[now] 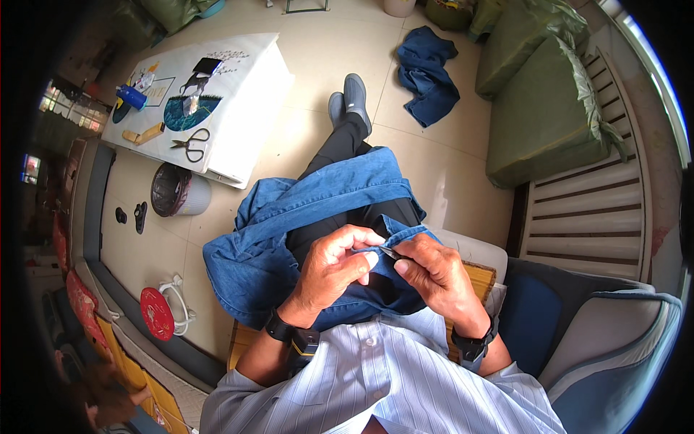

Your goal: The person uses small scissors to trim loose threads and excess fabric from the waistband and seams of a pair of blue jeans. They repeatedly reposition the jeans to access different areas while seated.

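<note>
Blue denim cloth, perhaps a garment, lies draped across my lap over dark trousers. My left hand pinches a folded edge of it between thumb and fingers. Close by on the right, my right hand is closed around a small dark tool with a pointed metal tip. That tip meets the denim edge beside my left fingertips. Most of the tool is hidden in my right hand, so its exact kind is unclear. Both wrists wear black bands.
A white-covered table at the left bears black-handled scissors and a blue bottle. Below it stand a lined bin and a red round object with white cord. More denim lies on the floor; green-covered furniture stands right.
</note>
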